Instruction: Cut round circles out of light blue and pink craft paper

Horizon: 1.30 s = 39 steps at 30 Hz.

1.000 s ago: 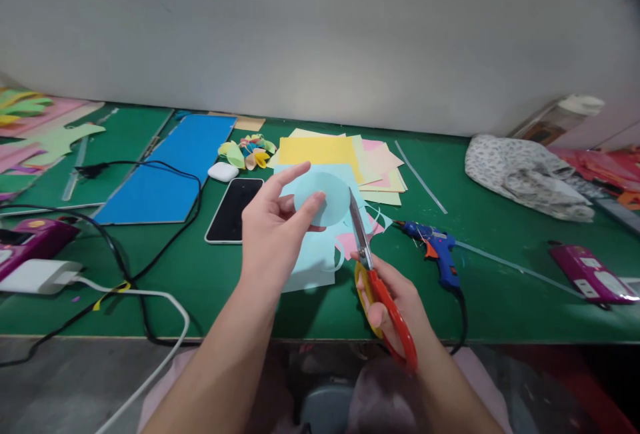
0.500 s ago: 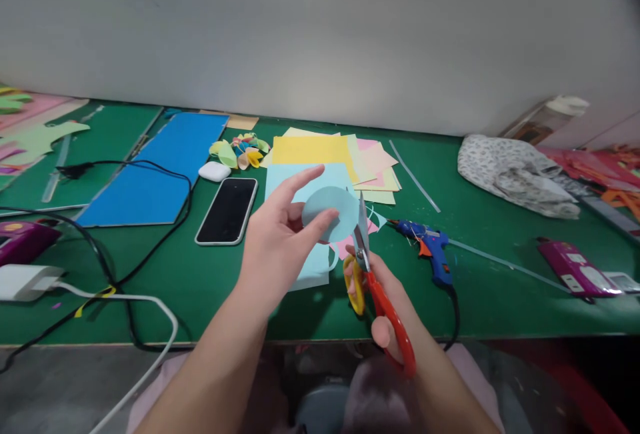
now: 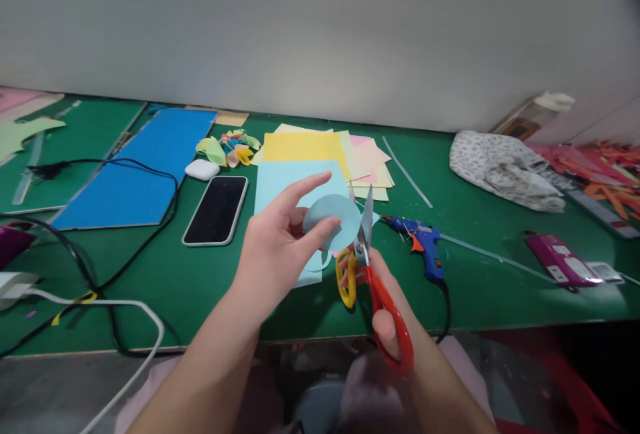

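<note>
Tabletop (image 3: pixel 210 287), green, against grey wall (image 3: pixel 320 34)

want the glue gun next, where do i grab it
Probably by the blue handle of the glue gun, coming in from the near edge of the table. It lies flat on its side with the nozzle pointing away to the left, so the handle end sits closest to you and free.
</note>
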### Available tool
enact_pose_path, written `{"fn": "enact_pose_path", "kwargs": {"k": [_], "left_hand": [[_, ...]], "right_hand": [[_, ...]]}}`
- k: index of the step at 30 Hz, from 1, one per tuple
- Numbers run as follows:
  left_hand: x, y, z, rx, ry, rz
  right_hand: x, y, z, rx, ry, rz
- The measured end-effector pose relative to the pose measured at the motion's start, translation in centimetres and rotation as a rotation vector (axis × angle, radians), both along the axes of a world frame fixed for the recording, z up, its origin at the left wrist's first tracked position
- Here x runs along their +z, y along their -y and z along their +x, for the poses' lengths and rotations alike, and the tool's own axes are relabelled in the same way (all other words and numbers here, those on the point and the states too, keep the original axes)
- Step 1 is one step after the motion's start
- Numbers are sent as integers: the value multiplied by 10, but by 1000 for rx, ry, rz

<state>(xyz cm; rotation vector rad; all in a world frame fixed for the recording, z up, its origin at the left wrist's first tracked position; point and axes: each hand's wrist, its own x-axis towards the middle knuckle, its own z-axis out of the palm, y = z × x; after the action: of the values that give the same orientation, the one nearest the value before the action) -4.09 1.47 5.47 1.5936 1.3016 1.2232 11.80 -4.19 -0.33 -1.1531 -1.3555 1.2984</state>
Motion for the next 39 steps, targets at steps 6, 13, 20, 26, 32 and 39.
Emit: {"fn": "enact_pose_path", "kwargs": {"k": [6,13,20,26,32,39], "left_hand": [[2,2,4,24,30,-14],[2,1,6,8,52,-22],[1,1,6,-3,80,-39],[1,0,6,17,82,-39],[3,0,6,46,87,-42],[4,0,5,50,103,-50]], "right_hand": [[-4,0,0,-13,16,32],[-7,2,2,-17,-27,18],[-7,3,0,-51,-62,-15],[-7,4,-3,-68,-93,-36],[-8,3,-3,-71,-70,-31],[-8,2,-3,-72,-64,-12]]}}
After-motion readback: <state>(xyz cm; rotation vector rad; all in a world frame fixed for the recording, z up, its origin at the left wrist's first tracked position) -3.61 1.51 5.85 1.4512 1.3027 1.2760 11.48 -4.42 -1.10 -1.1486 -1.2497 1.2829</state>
